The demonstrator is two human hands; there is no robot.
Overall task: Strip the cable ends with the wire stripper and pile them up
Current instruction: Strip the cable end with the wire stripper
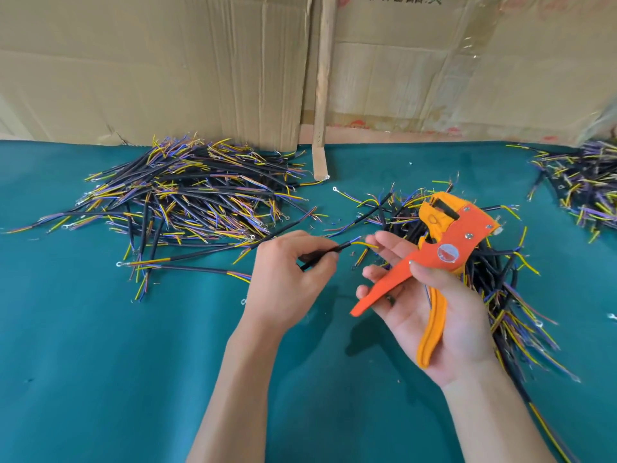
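The short black-sheathed cable [322,254] sits pinched in the left hand [287,275], thumb and curled fingers closed round its jacket, its long axis running from lower left up to the right, so the free end aims at the other hand. From that end fan thin inner wires, yellow and blue, the yellow one arcing toward the right hand's fingertips. The right hand [434,315] is palm up, holding the orange and yellow plastic wire stripper [444,252]: thumb pressed over the orange body, fingers loosely extended under the orange handle, the yellow handle lying down the palm. The tool's head points up and away, with a black piece set in its yellow top, two rivets and a round label on its side. Both hands hover over smooth teal cloth [100,362]. Behind the left hand lies a big heap of similar cables [187,195], black jackets bristling with yellow, blue and purple strands. A second heap [500,295] lies under the right hand, a third [584,188] at far right. Creased brown cardboard [150,61] stands behind, a wooden strip [322,78] leaning against it.
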